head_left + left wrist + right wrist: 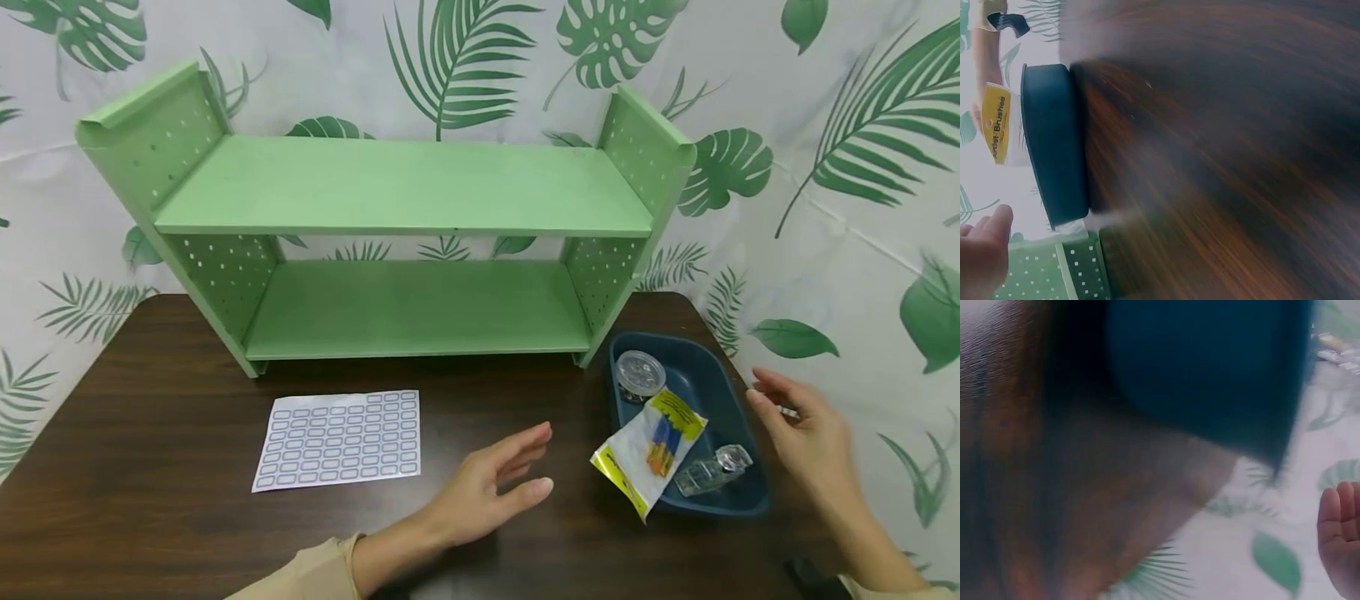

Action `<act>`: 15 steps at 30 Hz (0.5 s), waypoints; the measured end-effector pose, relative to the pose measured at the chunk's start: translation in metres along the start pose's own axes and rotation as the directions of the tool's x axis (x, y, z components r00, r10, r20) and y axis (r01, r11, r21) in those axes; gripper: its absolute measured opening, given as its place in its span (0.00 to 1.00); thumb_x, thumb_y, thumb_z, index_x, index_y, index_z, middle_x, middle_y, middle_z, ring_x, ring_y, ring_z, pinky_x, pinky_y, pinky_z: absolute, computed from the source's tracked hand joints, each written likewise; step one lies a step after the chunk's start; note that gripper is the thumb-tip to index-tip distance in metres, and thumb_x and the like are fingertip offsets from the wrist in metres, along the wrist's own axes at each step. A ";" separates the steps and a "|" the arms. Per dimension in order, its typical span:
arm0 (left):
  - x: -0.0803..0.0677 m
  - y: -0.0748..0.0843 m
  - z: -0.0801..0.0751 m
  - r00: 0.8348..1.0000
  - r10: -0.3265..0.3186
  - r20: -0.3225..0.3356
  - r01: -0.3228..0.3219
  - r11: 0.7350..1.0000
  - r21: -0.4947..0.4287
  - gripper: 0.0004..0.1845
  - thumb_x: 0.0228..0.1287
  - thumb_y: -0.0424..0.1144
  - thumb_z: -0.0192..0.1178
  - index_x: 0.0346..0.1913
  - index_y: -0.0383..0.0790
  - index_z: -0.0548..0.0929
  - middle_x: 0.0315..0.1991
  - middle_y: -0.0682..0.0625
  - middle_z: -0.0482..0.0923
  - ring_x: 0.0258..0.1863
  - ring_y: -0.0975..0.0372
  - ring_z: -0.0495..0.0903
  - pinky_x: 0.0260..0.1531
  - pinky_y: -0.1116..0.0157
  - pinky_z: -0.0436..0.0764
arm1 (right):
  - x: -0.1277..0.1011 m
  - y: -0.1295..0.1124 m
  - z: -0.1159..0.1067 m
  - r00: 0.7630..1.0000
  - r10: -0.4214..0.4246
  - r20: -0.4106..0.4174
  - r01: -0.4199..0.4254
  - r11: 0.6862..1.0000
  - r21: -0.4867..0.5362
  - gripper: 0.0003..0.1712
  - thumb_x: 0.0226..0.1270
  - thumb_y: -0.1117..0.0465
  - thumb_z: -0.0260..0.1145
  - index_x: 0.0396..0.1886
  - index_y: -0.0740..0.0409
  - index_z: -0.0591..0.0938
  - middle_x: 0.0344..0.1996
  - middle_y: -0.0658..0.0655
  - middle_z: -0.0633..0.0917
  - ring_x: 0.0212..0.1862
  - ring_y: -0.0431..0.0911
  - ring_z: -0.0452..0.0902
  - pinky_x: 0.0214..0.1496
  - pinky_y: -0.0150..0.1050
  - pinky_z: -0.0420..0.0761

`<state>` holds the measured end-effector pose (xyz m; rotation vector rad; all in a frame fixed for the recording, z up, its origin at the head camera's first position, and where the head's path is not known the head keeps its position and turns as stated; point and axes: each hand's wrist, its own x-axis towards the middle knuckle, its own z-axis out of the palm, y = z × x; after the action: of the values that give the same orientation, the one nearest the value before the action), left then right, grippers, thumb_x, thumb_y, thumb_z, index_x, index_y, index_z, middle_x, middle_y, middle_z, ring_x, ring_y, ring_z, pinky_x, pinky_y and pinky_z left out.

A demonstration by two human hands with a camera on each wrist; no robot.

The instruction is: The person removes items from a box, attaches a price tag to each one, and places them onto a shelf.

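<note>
A dark blue plastic bin [731, 400] sits at the right of the table. In it are a round clear-lidded container [640, 375], a small clear glass bottle [712, 471] lying tilted, and a yellow-and-white packet of artist brushes [651, 450] that leans over the bin's front left rim. My left hand [487, 492] hovers left of the bin, fingers extended and thumb apart, holding nothing. Just off the bin's right side is my right hand [806, 433], its fingers loosely bent and nothing in its grasp. Both hands stand apart from the bin.
A green two-tier shelf [405, 187] with perforated side panels stands at the back of the dark wooden table [135, 433]. In front of it lies a white sheet of blank labels [341, 440]. Leaf-patterned cloth [840, 250] hangs behind and along the right.
</note>
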<state>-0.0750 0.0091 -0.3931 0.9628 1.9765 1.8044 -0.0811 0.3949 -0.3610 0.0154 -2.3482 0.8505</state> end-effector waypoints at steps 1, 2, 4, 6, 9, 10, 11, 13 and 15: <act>0.003 0.000 0.003 1.000 -0.030 -0.007 0.029 0.999 -0.022 0.31 0.71 0.42 0.57 0.74 0.40 0.62 0.72 0.45 0.66 0.69 0.53 0.70 0.65 0.68 0.72 | 0.000 0.005 0.001 1.000 0.024 0.012 -0.024 1.000 -0.014 0.17 0.64 0.71 0.66 0.52 0.72 0.81 0.34 0.17 0.74 0.35 0.14 0.69 0.38 0.08 0.69; 0.006 0.001 0.005 0.998 -0.058 -0.013 0.057 0.997 -0.052 0.31 0.71 0.43 0.57 0.74 0.41 0.62 0.72 0.45 0.66 0.69 0.53 0.70 0.65 0.68 0.72 | 0.000 0.011 0.002 0.998 0.051 0.028 -0.050 0.998 -0.026 0.17 0.64 0.69 0.66 0.52 0.72 0.81 0.32 0.16 0.73 0.34 0.14 0.68 0.36 0.09 0.69; 0.012 0.002 0.011 0.995 -0.098 -0.024 0.095 0.991 -0.094 0.31 0.71 0.43 0.57 0.73 0.41 0.62 0.72 0.45 0.66 0.69 0.53 0.70 0.65 0.67 0.72 | -0.001 0.020 0.004 0.993 0.104 0.063 -0.100 0.993 -0.057 0.18 0.67 0.65 0.65 0.52 0.73 0.80 0.30 0.15 0.71 0.31 0.14 0.67 0.32 0.11 0.69; 0.018 0.002 0.017 0.991 -0.125 -0.041 0.119 0.984 -0.132 0.31 0.71 0.43 0.58 0.73 0.39 0.63 0.72 0.43 0.67 0.69 0.52 0.70 0.65 0.65 0.73 | -0.001 0.027 0.005 0.984 0.155 0.083 -0.148 0.986 -0.082 0.19 0.68 0.62 0.65 0.52 0.74 0.80 0.28 0.15 0.69 0.29 0.14 0.66 0.29 0.12 0.69; 0.027 0.002 0.025 0.984 -0.164 -0.068 0.149 0.972 -0.183 0.31 0.69 0.41 0.59 0.72 0.37 0.65 0.71 0.40 0.67 0.68 0.48 0.71 0.64 0.63 0.74 | -0.001 0.034 0.007 0.972 0.213 0.102 -0.200 0.972 -0.120 0.21 0.69 0.60 0.64 0.52 0.74 0.80 0.26 0.16 0.68 0.29 0.14 0.64 0.29 0.13 0.69; 0.029 0.001 0.028 0.981 -0.175 -0.078 0.157 0.968 -0.197 0.31 0.69 0.41 0.60 0.71 0.36 0.66 0.70 0.39 0.68 0.68 0.47 0.71 0.63 0.63 0.75 | -0.001 0.036 0.008 0.968 0.227 0.106 -0.212 0.968 -0.137 0.21 0.68 0.59 0.65 0.52 0.74 0.80 0.26 0.18 0.69 0.28 0.14 0.64 0.28 0.13 0.69; 0.032 0.001 0.031 0.979 -0.183 -0.087 0.163 0.965 -0.204 0.31 0.68 0.40 0.60 0.71 0.35 0.66 0.70 0.39 0.68 0.67 0.46 0.71 0.62 0.63 0.75 | -0.002 0.037 0.009 0.964 0.241 0.113 -0.224 0.963 -0.148 0.22 0.68 0.59 0.65 0.52 0.74 0.80 0.26 0.23 0.74 0.28 0.15 0.64 0.28 0.13 0.69; 0.036 0.000 0.036 0.975 -0.198 -0.096 0.174 0.961 -0.216 0.31 0.67 0.40 0.60 0.70 0.34 0.67 0.69 0.37 0.68 0.66 0.45 0.72 0.60 0.64 0.77 | -0.003 0.038 0.011 0.948 0.282 0.146 -0.256 0.951 -0.172 0.23 0.70 0.57 0.64 0.54 0.73 0.79 0.29 0.38 0.83 0.28 0.16 0.63 0.28 0.14 0.69; 0.040 -0.001 0.040 0.973 -0.209 -0.099 0.183 0.958 -0.222 0.31 0.67 0.39 0.61 0.70 0.33 0.67 0.69 0.36 0.68 0.66 0.44 0.72 0.59 0.65 0.78 | -0.005 0.038 0.013 0.927 0.329 0.180 -0.294 0.935 -0.196 0.26 0.71 0.55 0.62 0.56 0.73 0.78 0.35 0.57 0.86 0.29 0.19 0.63 0.28 0.15 0.70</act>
<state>-0.0800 0.0656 -0.3918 0.5826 1.8257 1.9495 -0.0922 0.4167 -0.3937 -0.3662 -2.6606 0.8320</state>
